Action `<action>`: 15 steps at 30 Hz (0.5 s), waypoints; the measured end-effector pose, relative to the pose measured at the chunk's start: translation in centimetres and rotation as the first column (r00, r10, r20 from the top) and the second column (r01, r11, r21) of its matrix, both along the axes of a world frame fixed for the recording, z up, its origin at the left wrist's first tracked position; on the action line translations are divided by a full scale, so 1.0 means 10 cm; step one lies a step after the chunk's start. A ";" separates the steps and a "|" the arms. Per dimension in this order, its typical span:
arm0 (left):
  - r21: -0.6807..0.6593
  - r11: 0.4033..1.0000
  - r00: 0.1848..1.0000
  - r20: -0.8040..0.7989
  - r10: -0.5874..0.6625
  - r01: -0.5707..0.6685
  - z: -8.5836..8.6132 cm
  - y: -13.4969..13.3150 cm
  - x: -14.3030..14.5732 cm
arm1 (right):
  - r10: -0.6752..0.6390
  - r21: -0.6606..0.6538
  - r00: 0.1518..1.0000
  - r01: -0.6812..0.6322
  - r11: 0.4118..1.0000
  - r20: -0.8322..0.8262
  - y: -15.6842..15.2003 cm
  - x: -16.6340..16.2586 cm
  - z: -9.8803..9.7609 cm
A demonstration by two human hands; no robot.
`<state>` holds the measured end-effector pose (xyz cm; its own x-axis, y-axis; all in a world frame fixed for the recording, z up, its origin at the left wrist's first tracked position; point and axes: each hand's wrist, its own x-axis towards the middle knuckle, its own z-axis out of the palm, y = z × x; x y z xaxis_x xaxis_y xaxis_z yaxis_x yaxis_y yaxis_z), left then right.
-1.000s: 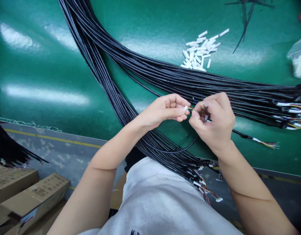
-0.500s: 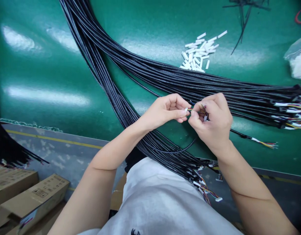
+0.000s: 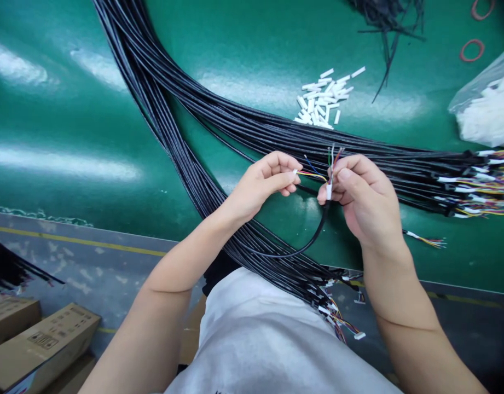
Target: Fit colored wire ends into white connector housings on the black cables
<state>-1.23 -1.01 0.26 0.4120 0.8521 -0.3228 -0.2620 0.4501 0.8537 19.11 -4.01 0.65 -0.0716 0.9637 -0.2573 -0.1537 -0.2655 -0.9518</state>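
Note:
My left hand (image 3: pixel 275 178) pinches a small white connector (image 3: pixel 295 172) between thumb and fingertips. Yellow and red wires run from it to the stripped end of a black cable (image 3: pixel 322 225). A white sleeve (image 3: pixel 328 191) sits where that cable's wires fan out. My right hand (image 3: pixel 360 189) is closed at the wires just above the sleeve; green, white and red strands (image 3: pixel 331 156) stick up past its fingers. A loose blue wire (image 3: pixel 309 163) points up between the hands. Behind them passes a thick bundle of black cables (image 3: pixel 268 126).
A second cable bundle (image 3: pixel 186 164) hangs over the front edge near my body. White tubes (image 3: pixel 323 98) lie piled beyond the cables. At right are a plastic bag of white pieces (image 3: pixel 490 109) and a red ring (image 3: pixel 472 50). Cardboard boxes (image 3: pixel 46 345) stand on the floor, lower left.
My right hand has drawn away to the right from the left and turned, so the white sleeve and fanned wires now show. The left hand keeps the connector. The view has shifted slightly right.

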 end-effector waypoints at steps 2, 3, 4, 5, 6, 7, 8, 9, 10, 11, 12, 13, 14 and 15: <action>-0.002 1.000 1.000 0.003 -0.002 0.002 0.00 0.00 0.00 | -0.013 -0.009 1.000 0.012 1.000 -0.026 0.00 0.00 0.00; -0.003 1.000 1.000 0.003 -0.007 0.007 0.00 0.00 0.00 | -0.016 -0.006 0.999 0.016 1.000 -0.036 0.00 -0.01 -0.01; -0.002 1.000 1.000 0.003 -0.010 0.010 0.00 0.00 0.00 | -0.022 -0.001 0.999 0.022 1.000 -0.045 0.00 -0.01 -0.01; 0.000 1.000 1.000 0.001 -0.012 0.012 0.00 0.00 0.00 | -0.028 0.004 0.998 0.028 1.000 -0.052 -0.01 -0.01 -0.02; 0.001 1.000 1.000 -0.001 -0.014 0.014 0.00 0.00 0.00 | -0.030 0.013 0.998 0.031 0.999 -0.054 -0.01 -0.01 -0.02; 0.000 1.000 1.000 -0.003 -0.016 0.016 0.00 0.00 0.01 | -0.030 0.026 0.998 0.031 0.999 -0.049 -0.01 -0.01 -0.02; 0.000 1.000 1.000 -0.005 -0.019 0.019 0.00 0.00 0.01 | -0.024 0.043 0.999 0.025 0.999 -0.035 -0.02 -0.01 -0.03; 0.001 1.000 1.000 -0.008 -0.023 0.023 0.00 -0.01 0.01 | -0.014 0.059 1.000 0.015 0.998 -0.018 -0.02 -0.01 -0.03; 0.001 1.000 1.000 -0.011 -0.026 0.026 0.00 -0.01 0.01 | -0.007 0.067 1.000 0.008 0.998 -0.004 -0.02 -0.01 -0.03; 0.001 1.000 0.999 -0.014 -0.029 0.029 -0.01 -0.01 0.01 | -0.008 0.066 1.000 0.008 0.998 0.002 -0.02 -0.01 -0.03; 0.003 1.000 0.999 -0.018 -0.028 0.028 -0.01 -0.01 0.01 | -0.017 0.055 1.000 0.017 0.998 -0.001 -0.02 -0.01 -0.03; 0.003 1.000 0.999 -0.021 -0.025 0.025 -0.01 -0.01 0.01 | -0.029 0.036 1.000 0.029 0.999 -0.008 -0.01 -0.01 -0.03; 0.002 1.000 1.000 -0.022 -0.019 0.019 -0.01 -0.01 0.01 | -0.042 0.016 0.999 0.042 0.999 -0.016 -0.01 -0.01 -0.03; 0.000 1.000 1.000 -0.022 -0.014 0.014 -0.01 -0.01 0.01 | -0.051 0.000 0.999 0.051 0.999 -0.020 -0.01 -0.01 -0.03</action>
